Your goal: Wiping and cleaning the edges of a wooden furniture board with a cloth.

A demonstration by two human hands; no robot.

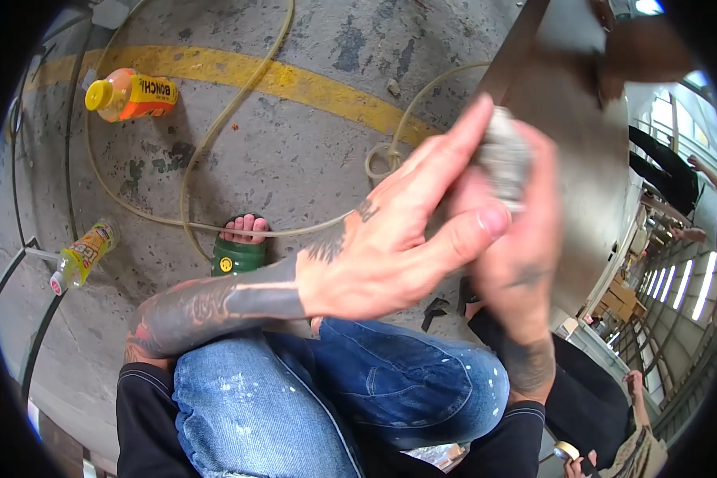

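Observation:
My left hand (pixel 410 239) reaches across in front of my knees, its fingers stretched out together and its thumb apart. Its palm side faces my right hand (pixel 534 231), which is smeared by motion. A greyish-white lump (pixel 506 159), perhaps crumpled cloth or paper, sits between the two hands. My right fingers curl around it, while my left fingertips lie along its edge. My left thumb crosses in front of the right palm. Blur hides what the lump is made of.
A brown board (pixel 577 199) stands close on the right. A clear hose (pixel 271 233) loops over the concrete floor. An orange drink bottle (pixel 147 95) and a yellow-labelled bottle (pixel 88 253) lie at left. At lower right, another person's hand is beside a tape roll (pixel 566 450).

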